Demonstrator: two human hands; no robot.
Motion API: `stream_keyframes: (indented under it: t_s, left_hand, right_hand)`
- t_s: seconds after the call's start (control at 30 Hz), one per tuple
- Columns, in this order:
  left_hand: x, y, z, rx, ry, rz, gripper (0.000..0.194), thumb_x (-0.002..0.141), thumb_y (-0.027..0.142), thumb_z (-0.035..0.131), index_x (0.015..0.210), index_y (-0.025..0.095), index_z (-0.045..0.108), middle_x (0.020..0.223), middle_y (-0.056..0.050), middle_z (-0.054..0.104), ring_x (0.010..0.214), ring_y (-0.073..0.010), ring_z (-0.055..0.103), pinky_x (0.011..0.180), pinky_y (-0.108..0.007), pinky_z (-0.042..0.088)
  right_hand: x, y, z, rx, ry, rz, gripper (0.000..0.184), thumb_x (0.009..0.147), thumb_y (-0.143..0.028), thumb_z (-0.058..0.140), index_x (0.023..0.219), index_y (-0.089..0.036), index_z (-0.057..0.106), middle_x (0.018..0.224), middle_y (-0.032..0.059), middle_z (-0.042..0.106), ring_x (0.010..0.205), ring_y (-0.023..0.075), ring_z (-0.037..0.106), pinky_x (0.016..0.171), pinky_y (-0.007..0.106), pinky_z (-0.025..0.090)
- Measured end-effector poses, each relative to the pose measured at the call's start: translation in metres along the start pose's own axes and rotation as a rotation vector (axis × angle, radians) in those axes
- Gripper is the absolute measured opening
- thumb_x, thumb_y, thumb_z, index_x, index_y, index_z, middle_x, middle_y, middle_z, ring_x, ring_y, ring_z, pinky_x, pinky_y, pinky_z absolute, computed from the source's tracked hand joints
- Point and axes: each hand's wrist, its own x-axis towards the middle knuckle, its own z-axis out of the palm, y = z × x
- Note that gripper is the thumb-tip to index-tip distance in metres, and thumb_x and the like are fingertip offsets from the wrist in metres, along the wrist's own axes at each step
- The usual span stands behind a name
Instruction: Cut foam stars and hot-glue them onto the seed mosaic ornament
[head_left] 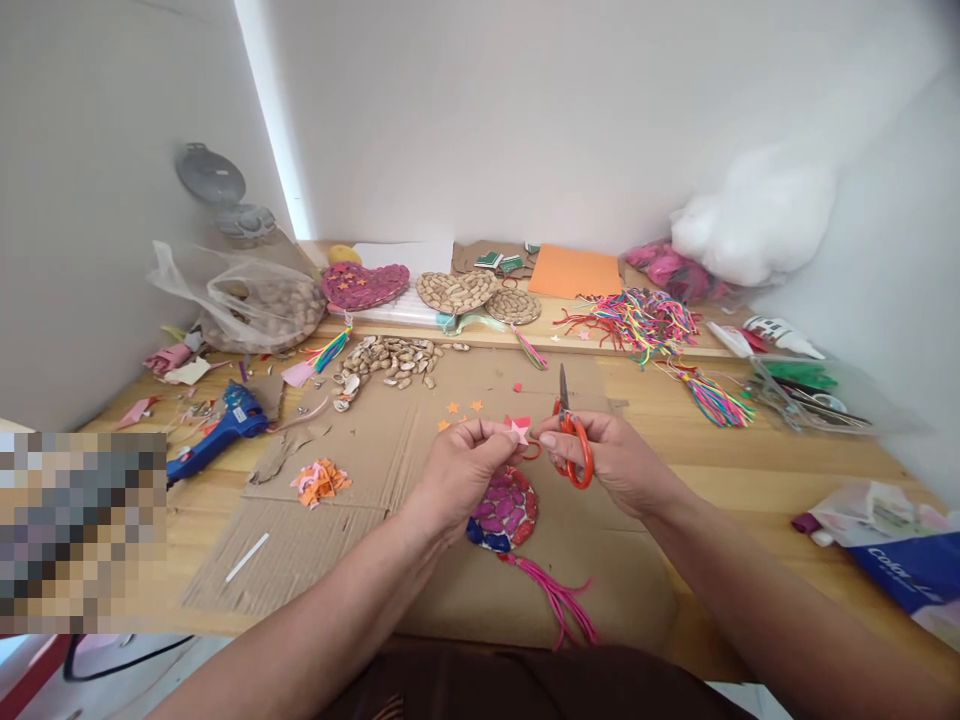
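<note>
My left hand [471, 462] pinches a small pink paper star [518, 430] with a red piece of paper behind it. In my right hand [604, 452] is a pair of orange-handled scissors [576, 455], its blades pointing up and away. My right fingertips come close to the star, and a thin red paper strip curls between the hands. Just below them lies a round peanut-shell ornament [506, 510] painted purple, red and blue, with a pink tassel [562, 600]. My left hand hides part of its edge. Several orange paper stars [453, 408] lie beyond my left hand.
Cardboard [337, 550] covers the table's middle. Orange and pink scraps [321, 482], peanut shells [390, 360] and a blue glue gun [229, 425] are left. Heart ornaments [365, 287], an orange sheet [575, 272] and colourful tassels [660, 322] line the back; a plastic tray [814, 395] sits right.
</note>
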Motion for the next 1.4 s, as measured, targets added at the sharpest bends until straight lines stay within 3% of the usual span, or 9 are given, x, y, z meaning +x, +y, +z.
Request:
stream_keyframes:
  t_s: [0.23,0.5,0.63,0.9,1.13,1.4]
  left_hand:
    - [0.002,-0.002,-0.006,0.133,-0.071,0.031,0.027,0.068,0.039,0.078,0.072,0.016,0.066,0.067,-0.001,0.065,0.057,-0.0103,0.054,0.056,-0.023,0.038]
    - [0.007,0.0,-0.008,0.237,-0.108,0.058,0.025,0.069,0.037,0.077,0.071,0.016,0.064,0.063,0.002,0.06,0.05,-0.0078,0.046,0.049,-0.022,0.033]
    - [0.008,0.005,-0.005,0.156,-0.139,0.066,0.025,0.069,0.036,0.079,0.073,0.015,0.067,0.068,-0.001,0.065,0.058,-0.0081,0.052,0.056,-0.02,0.037]
    - [0.003,-0.001,0.0,-0.099,-0.14,-0.075,0.032,0.073,0.039,0.079,0.09,0.014,0.072,0.09,-0.007,0.072,0.072,-0.0102,0.06,0.065,-0.021,0.045]
    - [0.0,-0.01,0.014,-0.256,-0.086,-0.062,0.033,0.065,0.028,0.086,0.09,0.013,0.069,0.082,-0.005,0.068,0.07,-0.0099,0.06,0.059,-0.02,0.045]
    - [0.002,-0.016,0.021,-0.328,-0.011,-0.04,0.031,0.068,0.032,0.085,0.089,0.016,0.068,0.076,-0.002,0.067,0.066,-0.0087,0.062,0.057,-0.018,0.046]
  right_hand:
    - [0.004,-0.011,0.006,-0.033,-0.008,0.052,0.038,0.054,-0.044,0.089,0.076,-0.016,0.073,0.06,-0.0011,0.061,0.053,0.0087,0.045,0.051,0.024,0.035]
    - [0.005,-0.005,0.009,-0.076,0.025,0.061,0.036,0.06,-0.047,0.084,0.069,-0.015,0.069,0.051,-0.0052,0.049,0.049,0.0072,0.037,0.047,0.023,0.026]
    - [0.006,0.0,0.012,-0.026,0.113,0.033,0.036,0.06,-0.046,0.084,0.066,-0.016,0.065,0.051,-0.0055,0.049,0.049,0.0075,0.037,0.049,0.024,0.028]
    - [0.007,0.01,0.016,0.152,0.257,-0.039,0.033,0.061,-0.043,0.085,0.067,-0.017,0.065,0.059,-0.0042,0.054,0.057,0.0093,0.044,0.057,0.025,0.036]
    - [0.005,0.016,0.024,0.272,0.307,-0.095,0.032,0.062,-0.041,0.086,0.065,-0.017,0.064,0.056,-0.0052,0.05,0.054,0.0087,0.043,0.053,0.023,0.035]
    - [0.005,0.02,0.033,0.401,0.32,-0.107,0.026,0.057,-0.032,0.089,0.067,-0.018,0.069,0.059,-0.0034,0.058,0.056,0.0093,0.048,0.056,0.024,0.039]
